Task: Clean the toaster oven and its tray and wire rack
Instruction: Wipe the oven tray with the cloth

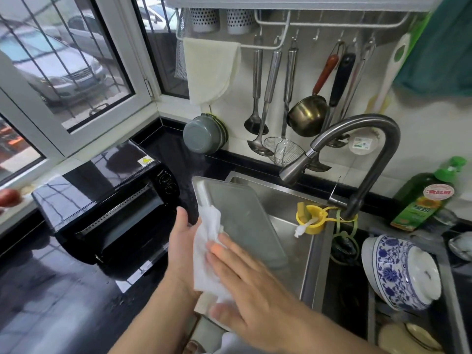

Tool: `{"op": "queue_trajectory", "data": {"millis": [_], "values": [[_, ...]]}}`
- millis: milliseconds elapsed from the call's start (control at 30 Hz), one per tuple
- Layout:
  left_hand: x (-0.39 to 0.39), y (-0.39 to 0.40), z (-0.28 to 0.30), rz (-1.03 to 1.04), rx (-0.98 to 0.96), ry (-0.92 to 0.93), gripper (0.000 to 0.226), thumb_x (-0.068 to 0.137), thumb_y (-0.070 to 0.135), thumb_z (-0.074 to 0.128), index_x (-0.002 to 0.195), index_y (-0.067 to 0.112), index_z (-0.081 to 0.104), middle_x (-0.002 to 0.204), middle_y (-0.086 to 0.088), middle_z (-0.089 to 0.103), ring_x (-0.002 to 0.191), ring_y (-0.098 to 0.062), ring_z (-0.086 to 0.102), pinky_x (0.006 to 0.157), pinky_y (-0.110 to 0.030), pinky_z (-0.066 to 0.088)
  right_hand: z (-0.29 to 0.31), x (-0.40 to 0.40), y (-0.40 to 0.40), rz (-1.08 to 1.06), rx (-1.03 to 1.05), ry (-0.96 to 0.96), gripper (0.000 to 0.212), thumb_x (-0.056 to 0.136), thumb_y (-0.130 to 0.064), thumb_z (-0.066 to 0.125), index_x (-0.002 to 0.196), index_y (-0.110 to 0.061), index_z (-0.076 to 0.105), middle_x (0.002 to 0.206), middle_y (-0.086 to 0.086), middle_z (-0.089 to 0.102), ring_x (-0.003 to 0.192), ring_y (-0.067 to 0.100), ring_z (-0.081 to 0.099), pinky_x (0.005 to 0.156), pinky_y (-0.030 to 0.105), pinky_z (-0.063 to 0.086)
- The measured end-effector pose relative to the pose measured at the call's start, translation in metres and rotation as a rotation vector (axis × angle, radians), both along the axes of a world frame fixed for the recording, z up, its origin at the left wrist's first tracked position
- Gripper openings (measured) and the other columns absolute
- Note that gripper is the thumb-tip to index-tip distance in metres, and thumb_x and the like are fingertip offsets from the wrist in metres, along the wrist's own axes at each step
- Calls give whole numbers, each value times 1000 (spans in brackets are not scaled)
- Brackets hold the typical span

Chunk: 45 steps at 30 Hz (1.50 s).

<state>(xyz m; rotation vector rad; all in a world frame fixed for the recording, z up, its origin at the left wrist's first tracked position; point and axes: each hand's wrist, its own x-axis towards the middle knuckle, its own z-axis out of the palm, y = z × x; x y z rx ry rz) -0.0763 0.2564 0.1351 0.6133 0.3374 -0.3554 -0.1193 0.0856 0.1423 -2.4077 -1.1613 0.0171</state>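
Observation:
The metal oven tray (245, 218) leans tilted over the left edge of the sink (304, 249). My left hand (180, 249) steadies the tray's left rim from behind, partly hidden by a white paper towel (207, 254). My right hand (245, 284) lies flat with straight fingers on the towel and presses it against the tray. The black toaster oven (107, 200) stands on the dark counter at the left, its door open and hanging down at the front. No wire rack is visible.
A curved faucet (357, 154) arches over the sink, with a yellow holder (310, 218) at its base. A green detergent bottle (424, 200) and a blue-and-white bowl (398, 272) stand at the right. Utensils hang on the wall rail behind. A window is at the left.

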Motion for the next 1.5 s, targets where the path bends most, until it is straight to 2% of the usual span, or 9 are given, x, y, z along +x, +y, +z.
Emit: {"op": "queue_trajectory", "data": {"millis": [167,367,500,633,800,1033,1300,1400,1500], "values": [[-2,-6,9,-28,-41,-12,88,93,80,40,143,10,59,127,-15,59,110,-30,59,102,-42,42,10,-3,-10,-59,9,-101,74,104,-59,21,146,-4,47,158,5,37,154,16,12,123,34,21],[-22,-32,3,-207,129,-104,82,101,75,36,159,17,42,163,-15,41,153,-32,35,127,-49,25,19,47,-8,-210,-114,-22,81,100,-65,8,160,-11,11,168,-1,-1,151,8,-20,123,31,-12],[-23,-40,-1,-201,145,-79,72,102,71,45,155,22,48,154,-24,49,145,-41,45,122,-60,30,16,75,-5,-281,-83,-16,80,99,-62,8,159,-9,16,168,2,6,153,11,-12,125,38,-2],[-19,-29,1,-116,274,-146,60,106,61,47,147,18,57,144,-27,58,134,-43,57,104,-51,52,10,85,-1,-283,73,-122,72,103,-57,18,151,-7,37,156,5,34,150,20,20,124,39,17],[-23,-20,5,-131,351,-313,44,102,27,67,143,12,60,132,-27,66,112,-38,70,91,-47,59,5,108,2,-368,218,-48,45,103,-49,28,130,-19,49,127,-3,44,120,18,43,96,40,45],[-31,5,13,-55,157,-286,59,90,39,81,141,18,61,120,-15,71,99,-30,74,88,-48,61,-20,117,-40,-584,238,-74,33,103,-40,32,116,-20,54,112,-14,36,106,4,34,86,24,37],[-34,4,7,26,101,-193,62,91,34,75,148,21,56,123,-13,70,98,-32,74,86,-52,62,-6,89,-49,-886,263,-104,23,104,-31,33,86,-22,44,90,-8,41,88,18,44,72,32,36],[-27,4,9,63,68,-82,69,86,37,69,152,22,53,133,-13,65,101,-34,71,84,-52,62,-3,74,-39,-842,320,11,39,103,-47,27,111,-21,54,113,-5,49,107,17,46,86,35,43],[-22,-1,11,84,48,-39,66,89,42,69,150,20,56,135,-11,63,104,-34,69,83,-51,62,1,65,-31,-767,243,258,72,91,-70,22,148,-26,29,149,-7,33,133,15,36,102,43,44]]}}
